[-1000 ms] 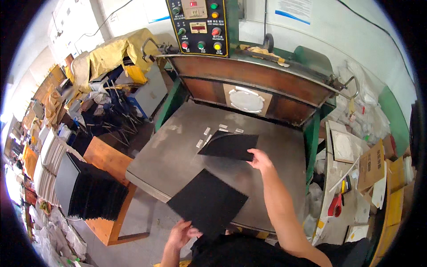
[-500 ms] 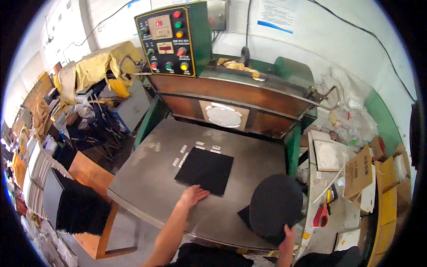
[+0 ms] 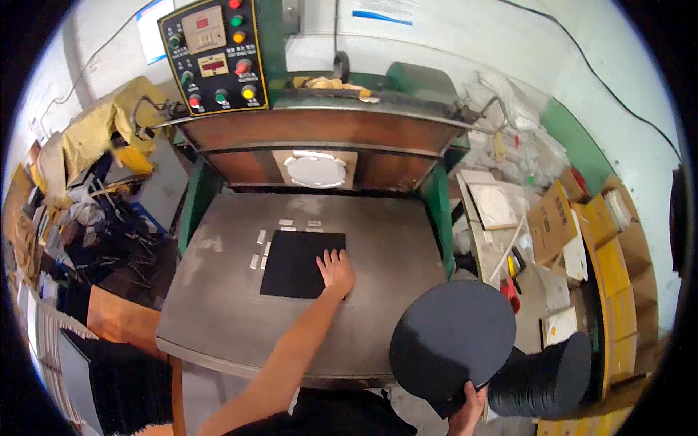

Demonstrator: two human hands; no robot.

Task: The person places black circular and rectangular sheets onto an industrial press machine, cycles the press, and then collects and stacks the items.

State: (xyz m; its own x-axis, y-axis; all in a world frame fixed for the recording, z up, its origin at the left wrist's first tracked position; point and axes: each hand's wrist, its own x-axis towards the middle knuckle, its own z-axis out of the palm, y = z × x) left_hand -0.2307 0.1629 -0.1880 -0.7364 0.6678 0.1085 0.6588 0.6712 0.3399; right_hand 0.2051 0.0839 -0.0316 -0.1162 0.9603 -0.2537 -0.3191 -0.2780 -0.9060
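Observation:
A black square sheet (image 3: 294, 263) lies flat on the grey metal bed of a press (image 3: 218, 291), beside several small white strips (image 3: 262, 237) at its left and far edges. My left hand (image 3: 337, 275) rests on the sheet's right part, fingers spread. At the bed's near right corner, my right hand (image 3: 469, 410) grips the lower edge of a round black disc (image 3: 451, 334). A corner of another dark piece shows below the disc; how it is held is hidden. Next to that hand is a stack of round black discs (image 3: 542, 379).
A control panel (image 3: 213, 54) with coloured buttons hangs over the bed's far left. The raised press head (image 3: 254, 131) carries a white oval (image 3: 316, 171). At right are red-handled scissors (image 3: 511, 296) and cardboard boxes (image 3: 549, 225); at left, black sheets (image 3: 127, 385).
My left hand has moved from the sheet's near edge to its right part, and the sheet now lies straighter. My right hand has drawn the disc nearer me. The view has shifted right.

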